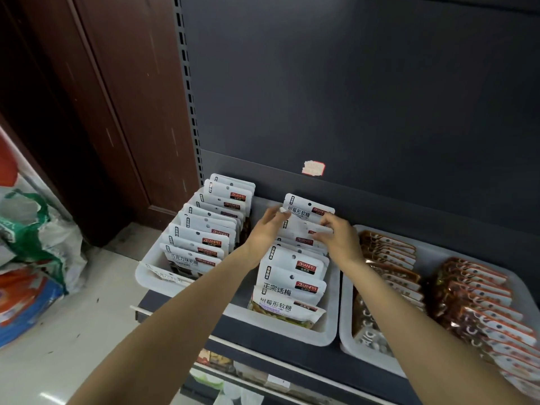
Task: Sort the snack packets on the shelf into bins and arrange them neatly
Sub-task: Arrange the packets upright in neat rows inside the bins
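Note:
A white bin (327, 331) on the dark shelf holds two rows of white snack packets. The left row (204, 238) stands upright, one packet behind another. In the right row (292, 276) the packets lean and overlap unevenly. My left hand (267, 226) pinches the top left corner of a white packet (301, 226) in the middle of that right row. My right hand (336, 232) grips the top right edge of the same packet. Behind it the rearmost packet (309, 207) stands against the shelf back.
A second white bin (346, 317) to the right holds two rows of brown and orange packets (479, 302). The dark back panel (350, 97) bears a torn sticker (313, 167). Sacks (32, 244) lie on the floor at left. A lower shelf (242, 372) shows below.

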